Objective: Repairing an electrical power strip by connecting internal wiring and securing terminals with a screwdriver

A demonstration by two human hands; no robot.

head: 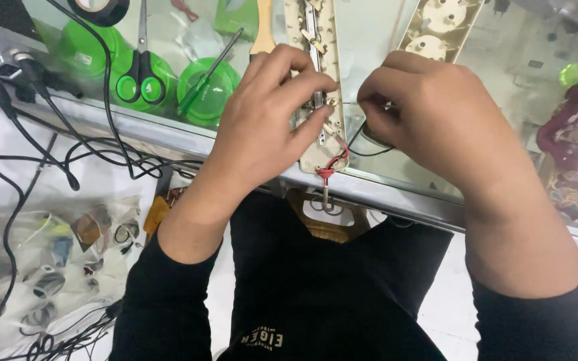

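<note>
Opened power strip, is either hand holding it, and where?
The left hand pinches the opened power strip near its cable end; the right hand grips a thin black wire beside it.

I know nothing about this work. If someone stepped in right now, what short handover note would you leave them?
Left hand: fingers pressing on the near end of the opened power strip base, which lies on the glass counter.
Right hand: pinched closed on something small beside the strip; a thin black wire runs from it.
Red wires sit at the strip's near end.
Socket cover lies apart, upper right.
Green-handled scissors and screwdriver lie to the left, untouched.
Done: casing open. Left: wiring in hand, cover still off.
</note>
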